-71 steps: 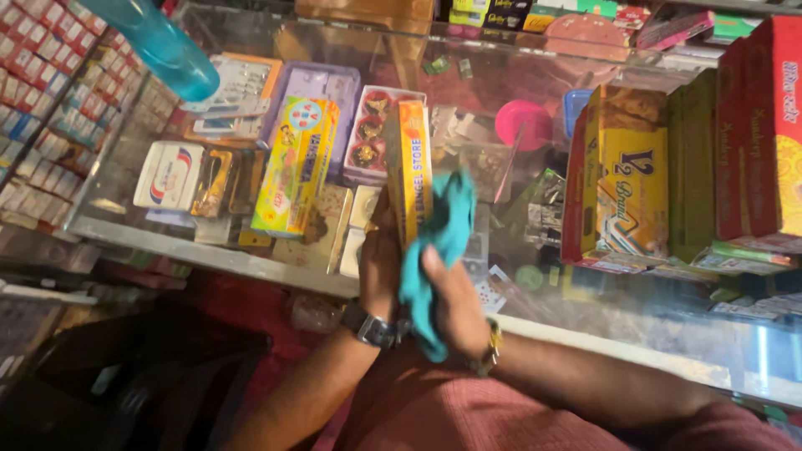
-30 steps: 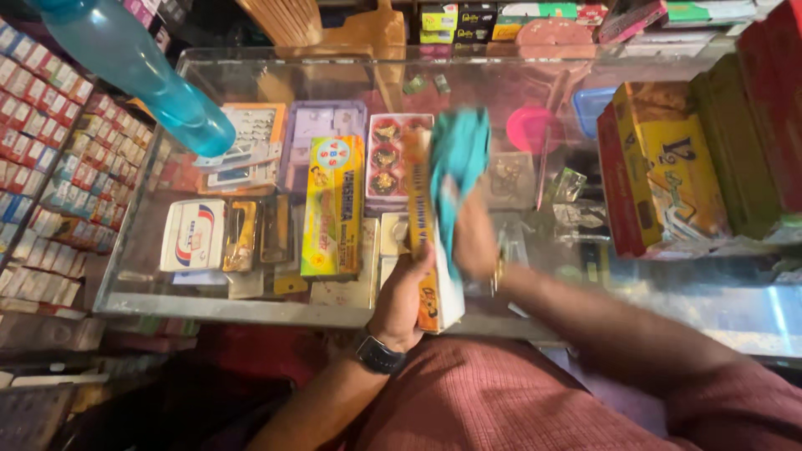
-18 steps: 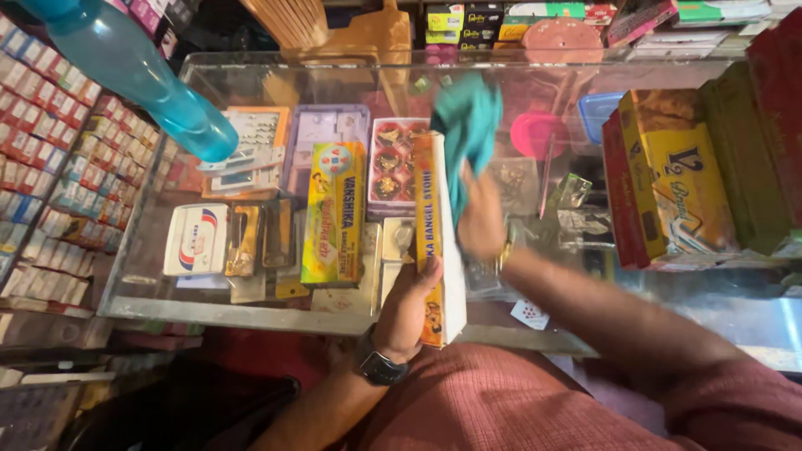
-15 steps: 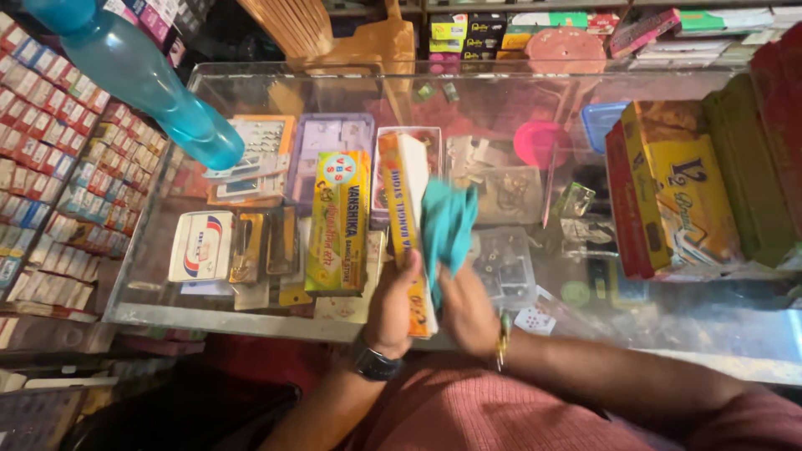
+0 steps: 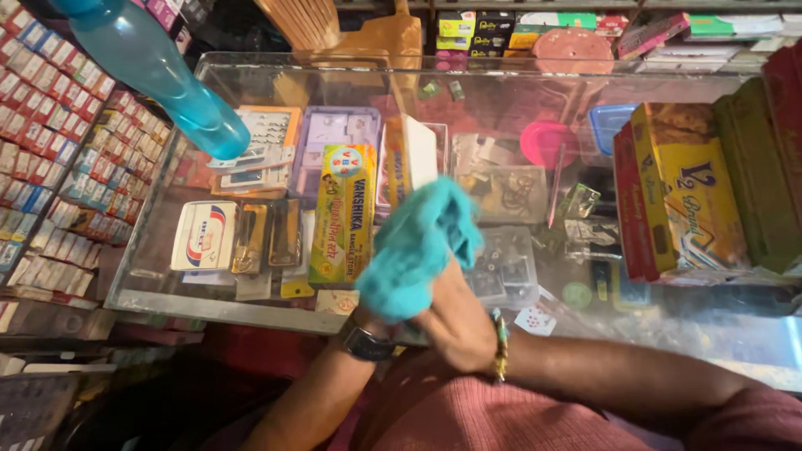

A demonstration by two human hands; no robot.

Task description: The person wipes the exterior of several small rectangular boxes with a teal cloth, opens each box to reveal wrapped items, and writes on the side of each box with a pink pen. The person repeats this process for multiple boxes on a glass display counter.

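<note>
Teal cloth (image 5: 418, 246) bunched in right hand (image 5: 455, 321), draped over long yellow-and-white cardboard box (image 5: 409, 159) gripped by hidden left hand, long axis pointing away

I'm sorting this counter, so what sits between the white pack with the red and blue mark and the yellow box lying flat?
In the head view, two small gold-coloured packets lie side by side between the white pack and the yellow box, on the glass counter.

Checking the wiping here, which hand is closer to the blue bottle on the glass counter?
Left. The left hand, mostly hidden under the teal cloth, sits nearer the blue bottle; the right hand is farther right.
</note>
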